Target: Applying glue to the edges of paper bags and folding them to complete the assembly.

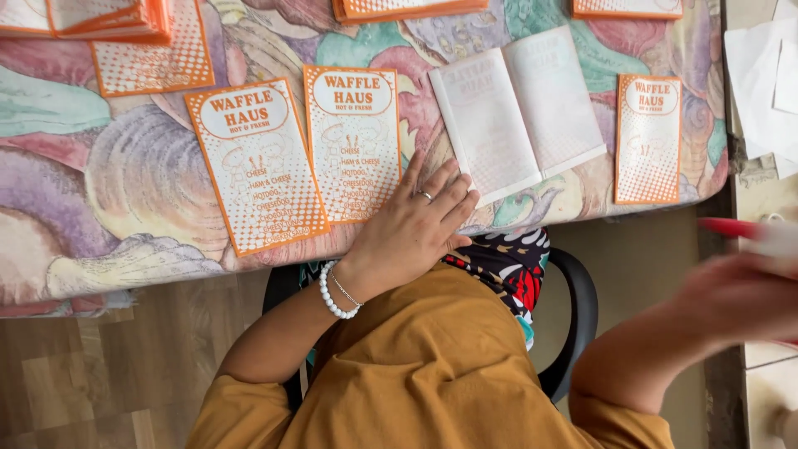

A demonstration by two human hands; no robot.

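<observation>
We look down at a worktop [100, 191] covered with a cloth printed in large pastel shell shapes. Our left hand [411, 229] lies flat near its front edge, fingers spread and holding nothing, so this grip is open; it wears one ring and two bracelets, a string of white beads and a thin chain. The fingertips touch the lower right corner of one orange-and-white paper bag [353, 141] and reach toward the blank white bag [517, 112] just beside it.

We count three printed bags lying flat face up: the one under our fingers, a second bag [256, 165] tilted just to its left, and a third bag [648, 139] well apart near the right edge. A fourth orange dotted bag [150, 58] lies face down at the upper left. Three stacks of the same bags run along the far edge: one stack [91, 18] at the left, one stack [407, 8] in the middle and one stack [628, 8] at the right.

Our right hand [736, 295] is off the worktop at the right, blurred. It appears closed around one red-and-white marker [752, 233], though the blur hides the fingers. Loose white sheets [761, 87] lie on a separate surface at the right.
</observation>
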